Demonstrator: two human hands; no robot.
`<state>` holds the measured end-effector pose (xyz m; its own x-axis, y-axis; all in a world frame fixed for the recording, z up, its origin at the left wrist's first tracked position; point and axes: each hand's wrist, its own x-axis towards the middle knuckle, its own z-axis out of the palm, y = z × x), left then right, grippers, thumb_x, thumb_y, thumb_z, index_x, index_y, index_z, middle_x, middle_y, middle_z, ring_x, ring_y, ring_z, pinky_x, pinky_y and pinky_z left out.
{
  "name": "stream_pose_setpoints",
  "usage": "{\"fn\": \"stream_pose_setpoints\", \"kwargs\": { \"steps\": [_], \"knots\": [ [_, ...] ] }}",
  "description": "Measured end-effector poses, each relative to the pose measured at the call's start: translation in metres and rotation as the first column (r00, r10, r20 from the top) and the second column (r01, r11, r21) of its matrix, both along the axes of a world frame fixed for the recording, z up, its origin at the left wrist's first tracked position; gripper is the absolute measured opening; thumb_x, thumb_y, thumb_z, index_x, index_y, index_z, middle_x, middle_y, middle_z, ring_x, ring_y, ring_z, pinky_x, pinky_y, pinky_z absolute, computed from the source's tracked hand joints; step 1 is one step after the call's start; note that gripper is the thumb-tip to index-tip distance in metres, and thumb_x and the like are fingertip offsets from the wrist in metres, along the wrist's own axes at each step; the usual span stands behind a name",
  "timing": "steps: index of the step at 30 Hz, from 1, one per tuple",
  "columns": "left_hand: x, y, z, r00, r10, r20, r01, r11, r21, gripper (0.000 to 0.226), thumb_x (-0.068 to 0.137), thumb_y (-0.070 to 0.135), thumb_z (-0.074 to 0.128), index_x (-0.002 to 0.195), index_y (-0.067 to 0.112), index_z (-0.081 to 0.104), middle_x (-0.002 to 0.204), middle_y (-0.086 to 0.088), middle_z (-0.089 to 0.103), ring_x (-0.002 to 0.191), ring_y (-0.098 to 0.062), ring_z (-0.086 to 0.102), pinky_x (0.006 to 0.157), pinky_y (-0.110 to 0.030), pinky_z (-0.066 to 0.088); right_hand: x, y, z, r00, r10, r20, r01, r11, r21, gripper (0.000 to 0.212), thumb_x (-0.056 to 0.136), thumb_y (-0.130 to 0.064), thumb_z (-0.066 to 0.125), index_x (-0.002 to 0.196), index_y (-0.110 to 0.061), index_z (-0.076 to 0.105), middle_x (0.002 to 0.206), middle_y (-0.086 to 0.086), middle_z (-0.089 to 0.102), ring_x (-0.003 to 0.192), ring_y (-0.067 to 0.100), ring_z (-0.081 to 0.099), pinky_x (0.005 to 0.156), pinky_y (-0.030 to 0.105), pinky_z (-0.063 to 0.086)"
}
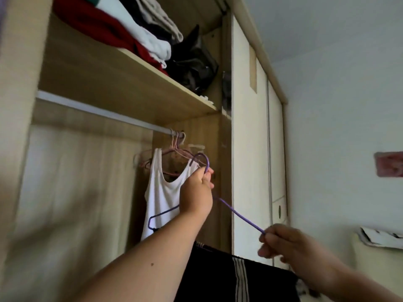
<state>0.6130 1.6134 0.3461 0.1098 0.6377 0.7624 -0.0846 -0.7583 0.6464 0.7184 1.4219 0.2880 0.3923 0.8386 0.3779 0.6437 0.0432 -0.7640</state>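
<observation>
A purple wire hanger [238, 215] is shown held slantwise in front of an open wardrobe [21, 83]. The wire is thin and coated, with a rounded hook [203, 155] at the top and a bent corner at lower left. The neck under the hook is gripped by the curled fingers of the left hand [196, 189]. The tip of the lower right arm is pinched by the fingertips of the right hand [283, 243].

The hook is held below the clothes rail [98, 111] and apart from it, just in front of a white tank top [161, 192]. The tank top is hung on one of several pink hangers [176, 149], which are crowded at the rail's right end, close to the inner side panel. To their left, a long stretch of rail is seen uncovered.

A black garment with pale stripes [213, 275] is seen under the hands. Whether it is carried by the purple hanger cannot be told.

On the shelf [109, 83] above the rail, folded red cloth [98, 25], folded white cloth [152, 42] and a black bag [194, 62] are stored. A pale sliding door [248, 149] bounds the opening on the right.
</observation>
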Motion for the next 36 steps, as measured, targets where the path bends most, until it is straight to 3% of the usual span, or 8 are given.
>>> {"fn": "stream_pose_setpoints", "kwargs": {
  "steps": [8,13,17,20,22,27,32,36],
  "knots": [
    [0.030,0.115,0.050,0.992,0.019,0.125,-0.027,0.998,0.063,0.024,0.099,0.016,0.041,0.106,0.018,0.063,0.064,0.004,0.053,0.058,-0.006,0.051,0.043,-0.007,0.039,0.025,0.123,0.042,0.994,0.100,-0.037,-0.095,0.987,0.127,0.027,0.097,-0.026,0.044,0.083,-0.018,0.065,0.080,-0.007,0.073,0.075,0.004,0.067,0.058,0.011,0.043],
    [0.044,0.175,0.082,0.997,0.071,0.030,-0.073,0.995,0.074,0.031,0.097,0.016,0.044,0.126,0.016,0.056,0.096,-0.005,0.066,0.089,-0.020,0.061,0.086,-0.034,0.050,0.044,0.189,0.068,0.985,0.161,-0.054,-0.145,0.962,0.230,0.028,0.096,-0.018,0.047,0.076,-0.014,0.065,0.066,-0.006,0.071,0.047,-0.003,0.057,0.046,0.010,0.039],
    [0.056,0.216,0.104,0.966,0.166,-0.199,-0.141,0.981,0.135,0.060,0.093,0.029,0.053,0.147,0.025,0.027,0.114,0.007,0.061,0.101,-0.012,0.055,0.087,-0.025,0.036,0.066,0.236,0.091,0.964,0.239,-0.118,-0.202,0.944,0.260,0.031,0.097,-0.017,0.046,0.076,-0.011,0.068,0.067,-0.001,0.072,0.048,0.004,0.060,0.043,0.009,0.041],
    [0.066,0.244,0.117,0.922,0.264,-0.283,-0.225,0.961,0.164,0.063,0.093,0.040,0.049,0.149,0.029,0.023,0.136,0.005,0.052,0.120,-0.017,0.050,0.100,-0.029,0.036,0.086,0.274,0.110,0.948,0.287,-0.137,-0.237,0.926,0.294,0.029,0.097,-0.018,0.046,0.081,-0.010,0.068,0.072,0.003,0.073,0.067,0.013,0.069,0.064,0.015,0.053],
    [0.074,0.264,0.126,0.913,0.299,-0.276,-0.270,0.953,0.138,0.058,0.092,0.045,0.049,0.145,0.028,0.033,0.140,0.002,0.049,0.126,-0.020,0.047,0.105,-0.034,0.036,0.095,0.303,0.123,0.928,0.343,-0.148,-0.287,0.908,0.306,0.027,0.097,-0.019,0.046,0.083,-0.010,0.068,0.074,0.006,0.073,0.080,0.024,0.070,0.084,0.036,0.055],
    [0.082,0.305,0.151,0.918,0.355,-0.176,-0.352,0.935,0.050,0.069,0.082,0.047,0.061,0.140,0.016,0.039,0.138,-0.009,0.049,0.127,-0.026,0.047,0.107,-0.040,0.037,0.100,0.374,0.150,0.839,0.495,-0.226,-0.397,0.841,0.367,0.021,0.097,-0.013,0.045,0.089,-0.003,0.062,0.060,0.002,0.068,0.051,0.009,0.061,0.048,0.016,0.047],
    [0.078,0.334,0.160,0.827,0.448,-0.340,-0.471,0.882,0.017,0.071,0.087,0.053,0.052,0.141,0.011,0.033,0.138,-0.013,0.049,0.125,-0.028,0.047,0.104,-0.037,0.038,0.092,0.421,0.160,0.779,0.559,-0.285,-0.436,0.809,0.395,0.021,0.099,-0.015,0.041,0.083,-0.012,0.055,0.056,-0.001,0.064,0.058,0.014,0.057,0.063,0.027,0.048],
    [0.076,0.349,0.160,0.815,0.472,-0.336,-0.493,0.870,0.026,0.054,0.091,0.048,0.049,0.131,0.012,0.044,0.123,-0.015,0.060,0.112,-0.030,0.056,0.084,-0.030,0.042,0.083,0.434,0.165,0.749,0.585,-0.313,-0.474,0.802,0.364,0.023,0.099,-0.012,0.040,0.080,-0.013,0.053,0.058,0.003,0.060,0.042,0.008,0.053,0.045,0.013,0.043]
  ]
}}
